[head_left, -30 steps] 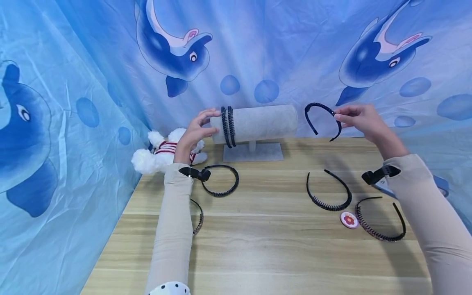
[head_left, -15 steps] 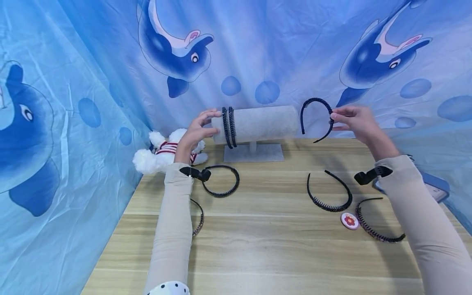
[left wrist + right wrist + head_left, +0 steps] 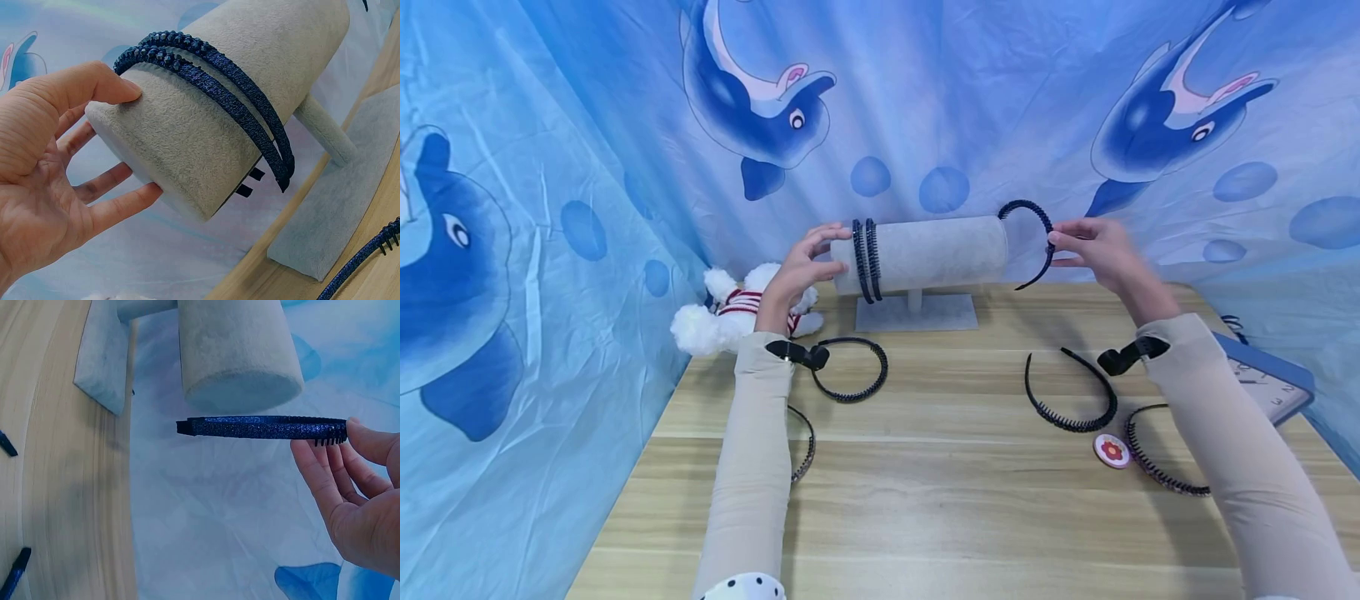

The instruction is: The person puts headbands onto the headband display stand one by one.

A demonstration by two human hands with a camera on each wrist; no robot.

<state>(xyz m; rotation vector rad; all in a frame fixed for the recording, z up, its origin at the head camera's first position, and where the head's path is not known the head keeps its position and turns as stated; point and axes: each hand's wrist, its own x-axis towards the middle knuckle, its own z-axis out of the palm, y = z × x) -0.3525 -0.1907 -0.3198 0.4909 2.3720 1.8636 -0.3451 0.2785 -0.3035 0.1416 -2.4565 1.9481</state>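
A grey plush headband stand (image 3: pixel 940 250), a horizontal roll on a post and flat base, stands at the back of the table. My left hand (image 3: pixel 801 271) holds its left end, thumb on top and fingers against the end and underside. Two dark toothed headbands (image 3: pixel 219 97) sit side by side around the roll near that hand. My right hand (image 3: pixel 1101 250) pinches another dark headband (image 3: pixel 262 429) by one side, thumb against fingers. That headband hangs in the air just off the roll's right end, its curve upward; its far side is partly hidden behind the roll in the head view.
More headbands lie on the wooden table: one near centre-left (image 3: pixel 850 398), one (image 3: pixel 808 450) partly under the left sleeve, two at right (image 3: pixel 1078 427). A flower badge (image 3: pixel 1112 451), a blue-framed clock (image 3: pixel 1270 392) and a white plush toy (image 3: pixel 700 329) lie around. A dolphin curtain hangs behind.
My right hand has moved left with its headband, from well right of the stand to the roll's right end. The left hand stays on the left end.
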